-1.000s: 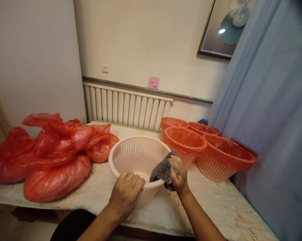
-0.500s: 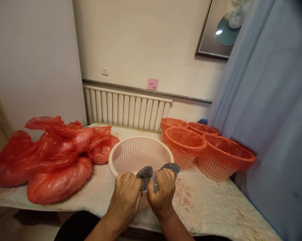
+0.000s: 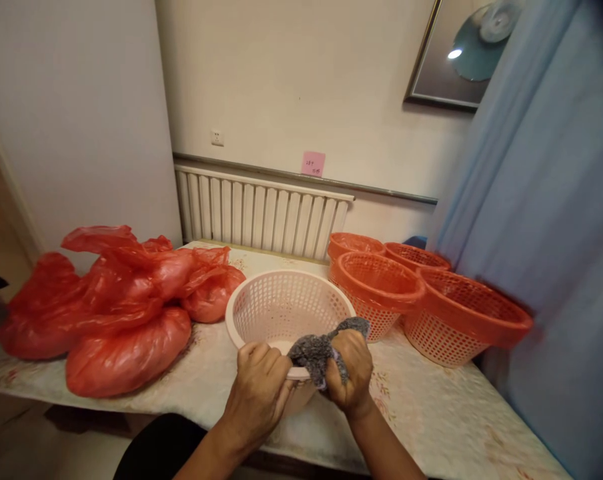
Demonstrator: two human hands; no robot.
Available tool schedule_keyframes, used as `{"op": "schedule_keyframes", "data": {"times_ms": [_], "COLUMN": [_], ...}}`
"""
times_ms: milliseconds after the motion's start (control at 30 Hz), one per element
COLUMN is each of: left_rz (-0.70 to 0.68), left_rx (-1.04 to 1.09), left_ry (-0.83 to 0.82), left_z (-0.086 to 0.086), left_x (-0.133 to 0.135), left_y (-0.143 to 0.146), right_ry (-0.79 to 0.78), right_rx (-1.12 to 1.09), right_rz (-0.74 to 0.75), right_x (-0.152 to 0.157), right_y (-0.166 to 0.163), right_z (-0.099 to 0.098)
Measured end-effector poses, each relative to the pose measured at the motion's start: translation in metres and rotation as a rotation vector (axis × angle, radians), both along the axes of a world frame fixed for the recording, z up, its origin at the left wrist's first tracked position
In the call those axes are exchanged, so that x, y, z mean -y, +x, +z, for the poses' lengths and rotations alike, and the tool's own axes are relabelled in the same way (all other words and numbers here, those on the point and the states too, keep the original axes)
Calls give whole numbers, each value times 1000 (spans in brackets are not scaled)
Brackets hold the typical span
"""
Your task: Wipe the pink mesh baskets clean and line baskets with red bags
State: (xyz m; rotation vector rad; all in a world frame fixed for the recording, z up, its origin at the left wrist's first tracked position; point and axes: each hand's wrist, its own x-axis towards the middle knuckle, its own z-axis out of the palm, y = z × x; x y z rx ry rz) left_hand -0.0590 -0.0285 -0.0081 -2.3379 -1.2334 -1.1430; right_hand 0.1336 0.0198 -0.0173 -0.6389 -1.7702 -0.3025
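Your left grip (image 3: 259,379) closed over rim (image 3: 298,374) of round pale-pink perforated plastic basket (image 3: 284,301) near table (image 3: 411,420) front edge; right grip (image 3: 352,372) clenches fuzzy gray cloth (image 3: 312,351) there. Seemingly wiping rim; next stroke wants basket braced.

My left hand (image 3: 259,385) hid some of the white basket (image 3: 289,300), my right hand (image 3: 354,371) part of the grey cloth (image 3: 311,352). The top edge cut the framed picture (image 3: 442,79); I couldn't read the pink note (image 3: 313,163).
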Motion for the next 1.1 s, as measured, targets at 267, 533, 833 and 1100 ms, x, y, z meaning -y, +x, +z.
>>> {"op": "schedule_keyframes", "data": {"times_ms": [267, 533, 833, 1100], "left_rz": [-126, -121, -81, -116], "left_rx": [-33, -8, 24, 23], "left_ry": [8, -41, -40, -29], "left_z": [6, 8, 4, 6], "left_x": [-18, -11, -4, -15], "left_y": [-32, -34, -2, -6], "right_ry": [-154, -94, -122, -77], "right_rx": [-33, -52, 58, 39], "right_rz": [4, -251, -280, -89], "right_x": [-18, 33, 49, 18], "right_y": [25, -28, -42, 4], "right_z": [10, 3, 10, 4]}}
